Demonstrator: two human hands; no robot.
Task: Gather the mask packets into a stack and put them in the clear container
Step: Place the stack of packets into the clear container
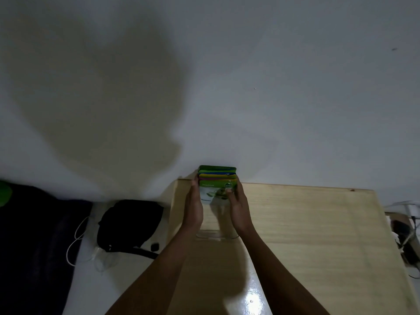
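Fingers (229, 193) of the right hand (238, 210) and left hand (193, 208) are clamped on the sides of the packets (217, 183), held upright over the container (216, 234) on the surface (306, 223). Edges should be squared and kept vertical while lowered. Whether the lower ends are already inside cannot be told.

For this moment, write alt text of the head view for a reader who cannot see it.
Both hands, left hand and right hand, grip a stack of mask packets upright over a clear container on a pale wooden table against a white wall. A black bag lies left of the table.
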